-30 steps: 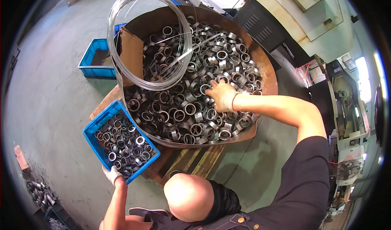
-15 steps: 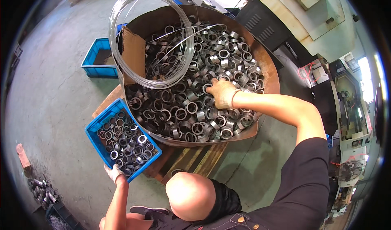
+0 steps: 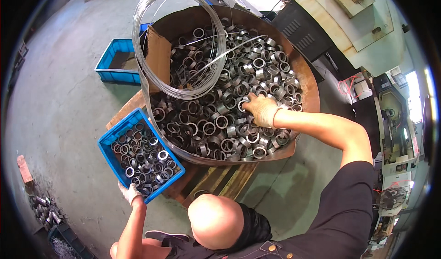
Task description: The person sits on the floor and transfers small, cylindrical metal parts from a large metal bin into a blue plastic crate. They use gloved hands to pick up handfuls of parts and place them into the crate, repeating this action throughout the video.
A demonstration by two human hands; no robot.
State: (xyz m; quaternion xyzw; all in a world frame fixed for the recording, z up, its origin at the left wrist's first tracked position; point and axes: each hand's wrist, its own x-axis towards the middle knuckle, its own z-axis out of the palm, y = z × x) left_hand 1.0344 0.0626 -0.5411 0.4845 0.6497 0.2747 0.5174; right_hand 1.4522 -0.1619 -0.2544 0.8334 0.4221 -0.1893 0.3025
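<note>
A large round rusty bin [image 3: 308, 91] is heaped with short grey metal rings [image 3: 216, 121]. My right hand [image 3: 261, 110], in a tan glove, lies on the rings at the bin's right side. Its fingers curl down among them, and I cannot see whether they grip one. My left hand [image 3: 130, 192], in a white glove, grips the near corner of a blue plastic crate [image 3: 106, 145]. The crate is tilted against the bin's left rim and is partly filled with the same rings. A coil of thin steel wire [image 3: 181, 43] leans over the far left of the bin beside a cardboard sheet [image 3: 158, 57].
The bin stands on a wooden pallet [image 3: 216, 181] on a concrete floor. A second blue crate [image 3: 115, 66] sits on the floor at the far left. Loose metal parts [image 3: 46, 208] and a brick [image 3: 24, 168] lie at the lower left. Machines [image 3: 390, 121] stand to the right.
My right hand has shifted slightly to the right on the rings. The left hand still holds the blue crate in about the same place.
</note>
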